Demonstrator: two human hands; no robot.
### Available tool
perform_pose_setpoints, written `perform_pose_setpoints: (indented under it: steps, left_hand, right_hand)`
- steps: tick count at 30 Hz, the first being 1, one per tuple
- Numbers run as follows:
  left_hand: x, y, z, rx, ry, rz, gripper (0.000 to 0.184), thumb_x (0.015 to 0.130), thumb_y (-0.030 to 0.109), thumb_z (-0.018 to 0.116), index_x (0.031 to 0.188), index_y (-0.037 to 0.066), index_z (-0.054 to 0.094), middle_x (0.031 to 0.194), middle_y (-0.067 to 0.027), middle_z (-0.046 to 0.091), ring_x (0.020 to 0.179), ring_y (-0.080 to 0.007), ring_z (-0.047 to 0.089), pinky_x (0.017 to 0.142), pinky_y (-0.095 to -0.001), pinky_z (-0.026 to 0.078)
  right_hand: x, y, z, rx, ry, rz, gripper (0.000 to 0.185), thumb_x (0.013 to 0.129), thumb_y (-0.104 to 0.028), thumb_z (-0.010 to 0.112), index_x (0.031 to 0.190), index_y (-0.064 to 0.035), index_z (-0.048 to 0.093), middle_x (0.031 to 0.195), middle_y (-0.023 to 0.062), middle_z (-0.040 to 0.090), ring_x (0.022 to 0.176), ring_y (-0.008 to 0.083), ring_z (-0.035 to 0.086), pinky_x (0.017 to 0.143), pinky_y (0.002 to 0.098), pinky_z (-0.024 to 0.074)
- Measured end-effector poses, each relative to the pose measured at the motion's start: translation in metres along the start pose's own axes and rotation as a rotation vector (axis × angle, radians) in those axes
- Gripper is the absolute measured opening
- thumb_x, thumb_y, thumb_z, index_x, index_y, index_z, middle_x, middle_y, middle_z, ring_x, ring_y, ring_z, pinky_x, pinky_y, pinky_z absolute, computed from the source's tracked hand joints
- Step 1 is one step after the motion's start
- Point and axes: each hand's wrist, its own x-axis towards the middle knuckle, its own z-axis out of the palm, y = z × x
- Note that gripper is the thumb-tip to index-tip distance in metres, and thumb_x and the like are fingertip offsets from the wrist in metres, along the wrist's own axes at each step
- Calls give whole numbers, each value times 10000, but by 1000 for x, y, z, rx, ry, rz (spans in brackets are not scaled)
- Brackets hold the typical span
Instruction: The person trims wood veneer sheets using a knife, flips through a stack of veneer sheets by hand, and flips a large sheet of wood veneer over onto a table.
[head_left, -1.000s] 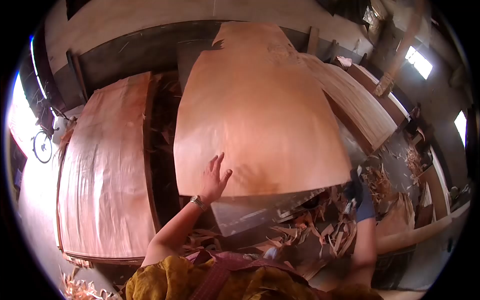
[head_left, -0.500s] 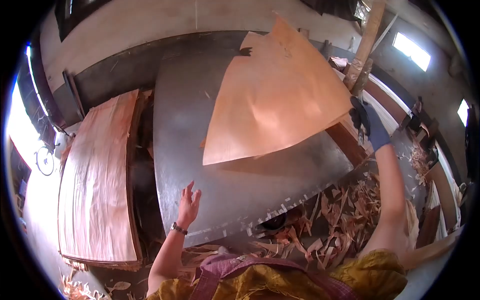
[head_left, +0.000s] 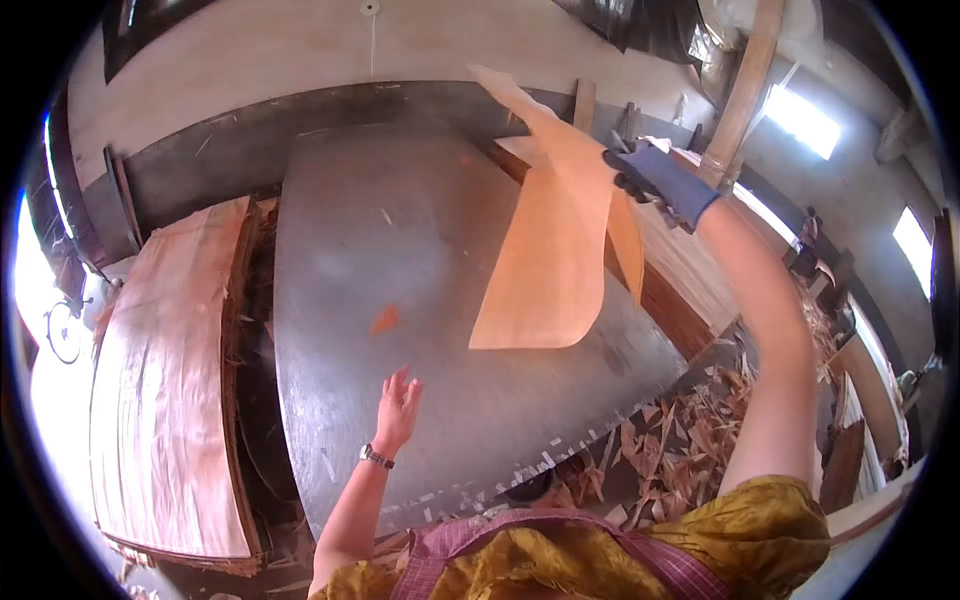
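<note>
A thin orange-brown wood veneer sheet (head_left: 555,270) hangs bent and folded over the grey metal tabletop (head_left: 370,230). My right hand (head_left: 660,180), in a dark blue-grey glove, is closed on the sheet's upper right edge. Something small and metallic shows beneath the glove, too unclear to name. Bare and wearing a wristwatch (head_left: 377,457), my left hand (head_left: 399,408) is held above the near part of the tabletop, fingers stretched and holding nothing. A small orange veneer scrap (head_left: 385,319) lies on the metal beyond it.
A tall stack of veneer sheets (head_left: 170,380) stands left of the table. More pale sheets (head_left: 675,265) lie at the right, beside a wooden post (head_left: 745,90). Torn veneer strips (head_left: 685,435) litter the floor at the table's near right edge.
My right hand has swung up and leftward, so the spread-out sheet now hangs folded and narrower. The small scrap on the tabletop has come into sight. My left hand has shifted slightly right.
</note>
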Motion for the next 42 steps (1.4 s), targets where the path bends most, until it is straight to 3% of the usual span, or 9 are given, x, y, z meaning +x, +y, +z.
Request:
perform_pose_setpoints:
  steps: [12,19,26,31,35,36,39,40,42]
  left_hand:
    - [9,44,60,19,13,-39,503,980,371,510,1352,37,462,1263,-219,534,1096,-321,596,930,-405,472]
    - [10,64,138,117,-86,-87,491,979,373,519,1310,11,495,1259,-236,545,1086,-343,597,938,-410,467]
    - [9,58,231,-442,-453,-764,794,935,610,464,1459,39,291,1392,-196,458,1145,-306,586,947,-491,474]
    - [-3,38,288,-670,-437,-1040,882,897,672,466,1482,55,231,1360,-188,466,1104,-300,598,939,-521,486]
    - [-9,12,314,-695,-318,-1121,681,873,734,423,1167,138,573,886,-74,664,784,-218,637,727,-427,542]
    - [-9,13,316,-783,-315,-1121,622,871,692,497,1052,109,617,799,-48,659,620,-209,600,587,-345,510]
    - [0,-20,333,-593,-174,-1096,483,845,594,636,874,113,605,583,-22,538,450,-166,491,448,-304,381]
    - [1,47,345,-698,-4,-1068,377,848,416,712,844,51,619,702,-65,619,557,-206,590,464,-359,471]
    - [9,24,347,-436,99,-1058,284,843,317,711,830,56,600,700,-65,606,571,-212,596,483,-374,484]
  right_hand:
    - [16,186,135,410,-144,35,308,914,-331,605,1069,-65,600,681,81,582,473,143,524,387,291,402]
    - [-74,277,200,598,-153,170,266,954,-331,573,1005,-70,577,570,28,527,418,129,500,364,311,398]
    - [-149,402,324,341,-35,-126,385,966,-307,549,1249,-47,523,639,85,601,480,240,569,453,387,465]
    - [-220,397,328,258,-124,-107,405,962,-252,507,1289,-15,475,892,234,669,766,453,641,683,512,508]
    - [-240,407,329,439,-247,-188,459,951,-241,503,1346,-24,417,1075,271,635,924,424,639,803,503,500]
    - [-240,414,340,346,-276,-163,468,948,-237,506,1353,-25,409,1100,272,627,949,419,635,814,501,497]
    - [-243,427,342,397,-413,-199,464,946,-247,520,1342,-21,434,1145,234,626,1038,390,613,876,464,480]
    - [-242,448,380,370,-450,-278,456,945,-252,527,1332,-22,452,1154,217,628,1053,376,611,890,451,477]
    - [-243,457,390,337,-477,-382,392,952,-257,515,1272,-32,504,1117,213,635,1013,362,621,864,443,481]
